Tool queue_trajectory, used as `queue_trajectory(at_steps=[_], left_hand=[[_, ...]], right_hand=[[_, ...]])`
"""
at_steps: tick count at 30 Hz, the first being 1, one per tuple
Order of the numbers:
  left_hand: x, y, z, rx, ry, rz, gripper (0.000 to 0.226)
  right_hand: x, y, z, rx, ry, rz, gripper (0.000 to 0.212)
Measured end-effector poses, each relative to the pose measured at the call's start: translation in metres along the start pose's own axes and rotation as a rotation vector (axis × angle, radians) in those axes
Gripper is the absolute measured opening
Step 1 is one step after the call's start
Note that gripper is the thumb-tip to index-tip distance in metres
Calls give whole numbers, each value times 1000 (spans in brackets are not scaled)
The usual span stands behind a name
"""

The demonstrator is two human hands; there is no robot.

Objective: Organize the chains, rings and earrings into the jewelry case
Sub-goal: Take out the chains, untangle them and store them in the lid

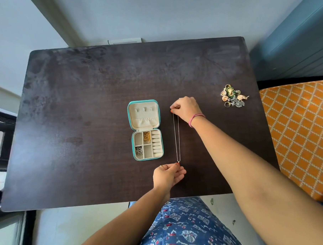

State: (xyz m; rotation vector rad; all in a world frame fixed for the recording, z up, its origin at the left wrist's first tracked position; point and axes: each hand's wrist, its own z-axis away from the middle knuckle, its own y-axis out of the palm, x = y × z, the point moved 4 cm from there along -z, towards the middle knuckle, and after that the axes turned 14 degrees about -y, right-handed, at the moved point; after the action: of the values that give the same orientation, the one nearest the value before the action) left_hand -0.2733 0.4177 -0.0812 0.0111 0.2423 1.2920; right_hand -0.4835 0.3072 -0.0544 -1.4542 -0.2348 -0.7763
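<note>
1. Here the thin chain (176, 138) is stretched between the two hands, doubled into two close strands, its long axis running from the far side of the worktop (81, 88) toward the person.
2. The right hand (186, 108) pinches the far end between thumb and fingertips, the other fingers curled; the left hand (168, 174) pinches the near end, where a small pendant seems to hang, palm turned up and the other fingers loosely bent.
3. The case (145, 129) lies open just to the left of the chain, its long side parallel to it, apart from it by a narrow strip of worktop.
4. Its lid half lies farther away, level with the right hand; the tray half with compartments lies nearer the person, closer to the left hand.
5. A gold chain (147, 137) and a silver chain (139, 150) already fill two compartments; at least two others look free.
6. I judge the coming move to be a sideways carry to the left, with the strands gathered up first, since the chain is longer than any compartment.
7. The heap (233, 98) of rings and earrings sits well apart on the right, nearer the right hand, not yet sorted.
</note>
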Motion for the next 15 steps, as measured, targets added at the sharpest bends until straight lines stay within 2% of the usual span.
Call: queue_trajectory(at_steps=[4,15], left_hand=[[-3,5,-1,-67,-2,-90,12],[-1,1,-1,-129,49,-297,19]], right_hand=[[2,5,-6,-2,5,22,14],[-9,3,-3,-48,101,-88,17]])
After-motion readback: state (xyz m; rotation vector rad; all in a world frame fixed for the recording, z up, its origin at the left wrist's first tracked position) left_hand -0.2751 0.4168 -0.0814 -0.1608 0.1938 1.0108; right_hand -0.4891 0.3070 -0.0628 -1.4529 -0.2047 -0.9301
